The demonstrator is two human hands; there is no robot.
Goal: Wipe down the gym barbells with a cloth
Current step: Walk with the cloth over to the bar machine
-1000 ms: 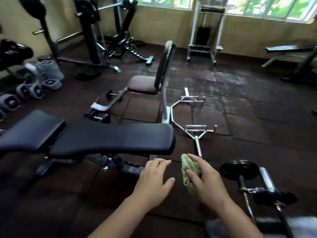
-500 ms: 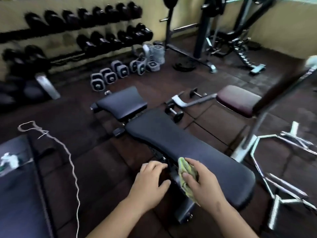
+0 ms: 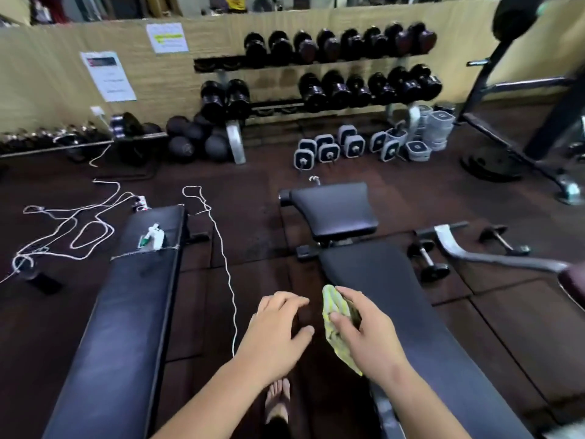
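The right hand (image 3: 368, 335) has its grip pinched around a bunched yellow-green cloth (image 3: 334, 324), held above the near edge of the black adjustable bench (image 3: 411, 312). Just beside it the left hand (image 3: 278, 327) hangs empty, fingers loosely spread. Across the floor, the dumbbell rack (image 3: 316, 80) lines the wall.

Dark rubber-tiled floor (image 3: 522, 327), strewn on the left with white cord (image 3: 95, 229). Beige wall (image 3: 57, 74) bearing two paper notices (image 3: 109, 76). Two-tier dumbbell rack (image 3: 316, 80) against it; two black padded benches (image 3: 126, 299) in front.
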